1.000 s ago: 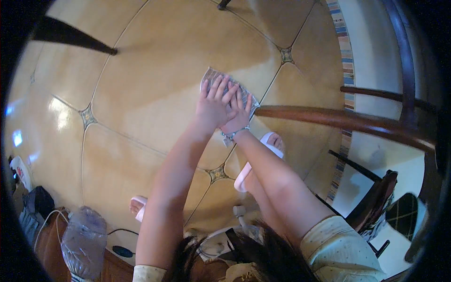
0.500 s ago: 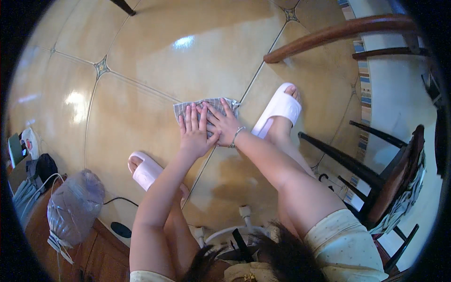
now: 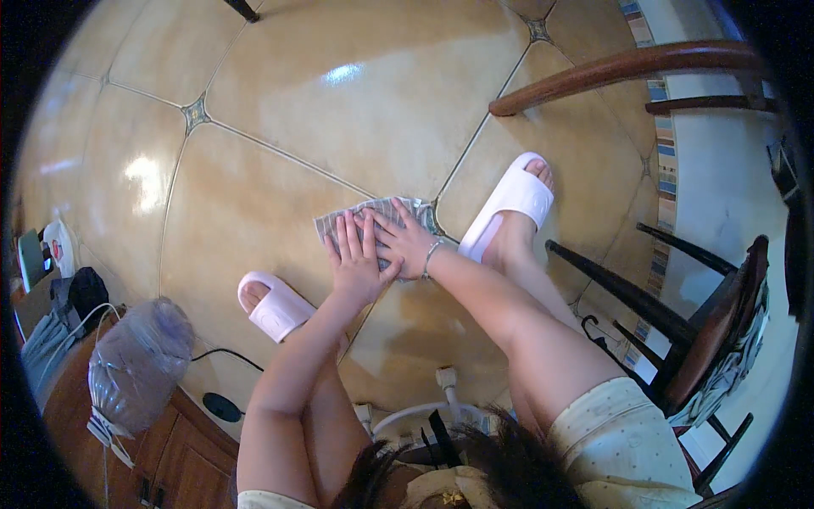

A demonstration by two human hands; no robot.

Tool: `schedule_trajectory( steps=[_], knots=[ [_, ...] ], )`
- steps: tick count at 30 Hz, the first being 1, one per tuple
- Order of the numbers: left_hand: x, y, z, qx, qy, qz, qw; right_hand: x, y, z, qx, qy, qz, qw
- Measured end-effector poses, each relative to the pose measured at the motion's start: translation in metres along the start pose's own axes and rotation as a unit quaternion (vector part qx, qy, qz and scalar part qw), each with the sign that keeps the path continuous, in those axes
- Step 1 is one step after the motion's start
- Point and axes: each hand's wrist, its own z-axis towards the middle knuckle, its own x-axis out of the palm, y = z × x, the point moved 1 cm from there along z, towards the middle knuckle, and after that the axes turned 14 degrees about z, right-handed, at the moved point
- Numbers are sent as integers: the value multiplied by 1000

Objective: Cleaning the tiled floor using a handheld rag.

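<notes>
A grey striped cloth lies flat on the tiled floor between my feet. My left hand presses on it palm down, fingers stretched out and slightly apart. My right hand, with a bracelet at the wrist, also lies flat on the cloth. The hands overlap at the thumb and fingers, and they cover most of the cloth. Pale pink slippers are on my feet, the left slipper nearer and the right slipper farther ahead.
A curved wooden leg reaches in at the upper right. A dark wooden chair stands on the right. A clear plastic bag hangs by a brown cabinet at the left. A white stool frame shows below me.
Both hands and the cloth have slid a short way toward me over the floor. A decorative tile corner now shows beside the cloth's right end. The view has shifted slightly.
</notes>
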Motion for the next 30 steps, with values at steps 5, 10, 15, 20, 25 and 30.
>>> schedule_trajectory(
  steps=[5,10,15,20,25,30],
  knots=[
    [-18,11,27,-2,9,-3,1000,-18,-16,18,1,-12,-15,1000],
    [-58,20,76,44,-4,15,999,-47,-46,36,78,-55,51,994],
    [-60,28,101,75,-34,45,996,-65,-65,44,81,-70,21,994],
    [-71,34,115,85,-50,13,995,-70,-81,53,65,-93,4,994],
    [-84,42,142,72,-123,10,990,-89,-104,72,48,-126,-24,991],
    [-111,55,182,74,-155,-10,985,-127,-133,97,58,-95,46,993]
  ],
)
